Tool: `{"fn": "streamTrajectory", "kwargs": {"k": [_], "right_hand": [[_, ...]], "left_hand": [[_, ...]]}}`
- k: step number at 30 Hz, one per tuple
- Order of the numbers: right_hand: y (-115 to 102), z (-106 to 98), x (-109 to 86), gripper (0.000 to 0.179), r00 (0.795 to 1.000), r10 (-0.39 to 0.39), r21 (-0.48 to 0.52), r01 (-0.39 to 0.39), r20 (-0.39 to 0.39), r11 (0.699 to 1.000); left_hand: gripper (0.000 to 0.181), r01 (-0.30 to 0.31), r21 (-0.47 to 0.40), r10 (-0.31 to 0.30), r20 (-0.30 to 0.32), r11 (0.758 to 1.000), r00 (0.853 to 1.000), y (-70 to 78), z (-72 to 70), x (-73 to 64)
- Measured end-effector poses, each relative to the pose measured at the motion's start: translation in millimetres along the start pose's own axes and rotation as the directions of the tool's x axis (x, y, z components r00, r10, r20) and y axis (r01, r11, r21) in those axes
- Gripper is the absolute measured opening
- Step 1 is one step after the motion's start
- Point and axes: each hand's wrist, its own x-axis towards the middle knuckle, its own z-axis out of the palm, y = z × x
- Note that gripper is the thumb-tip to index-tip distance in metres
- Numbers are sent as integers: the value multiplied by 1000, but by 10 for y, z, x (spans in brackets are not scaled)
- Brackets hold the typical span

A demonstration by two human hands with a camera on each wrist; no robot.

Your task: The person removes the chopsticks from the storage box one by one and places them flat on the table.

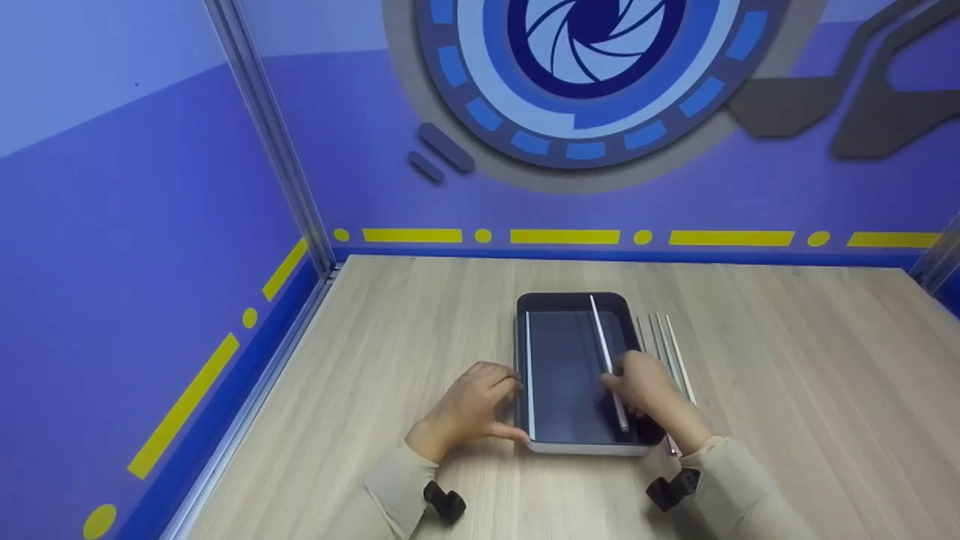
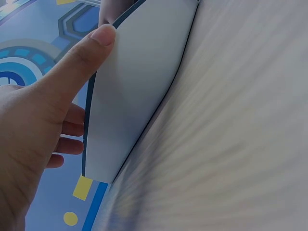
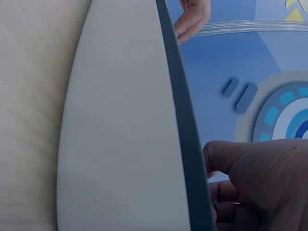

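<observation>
My right hand (image 1: 645, 382) pinches a silvery chopstick (image 1: 601, 330) slantwise over the right part of a dark rectangular tray (image 1: 570, 375) with pale outer walls. Another pale chopstick (image 1: 531, 375) lies lengthwise inside, along the tray's left wall. Spread at the near left corner, my left hand (image 1: 472, 405) touches the rim with its thumb and fingertips. In the left wrist view the thumb (image 2: 91, 45) lies straight, its tip at the dark rim. The right wrist view has the pale tray wall (image 3: 120, 120) in front, with the right hand (image 3: 260, 178) beyond the rim and the chopstick hidden.
Several more slim chopsticks (image 1: 679, 352) lie side by side on the wooden table (image 1: 810, 390), just right of the tray and partly hidden by the right forearm. A blue printed wall (image 1: 360, 150) rises behind the table, and another stands at the left.
</observation>
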Motion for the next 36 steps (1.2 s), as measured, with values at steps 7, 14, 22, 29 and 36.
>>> {"fn": "streamTrajectory", "kwargs": {"k": [7,14,22,29,36], "right_hand": [[52,-63,-9,27,1000,-28,1,28,-5,1000],[73,-131,-28,24,1000,-12,22,12,4,1000],[127,-188,-45,26,1000,-4,16,4,-12,1000],[217,-253,-69,26,1000,-6,33,7,-16,999],[312,-302,-89,25,1000,-6,55,7,-14,998]], "left_hand": [[71,7,-6,-7,17,1000,1000,-3,-7,-1],[71,-2,5,2,15,1000,1000,-3,-18,3],[71,9,0,-9,27,1000,1000,1,-12,-1],[71,12,-1,-12,34,1000,999,-5,2,-4],[70,15,-8,-14,22,1000,1000,-4,-6,-2]]}}
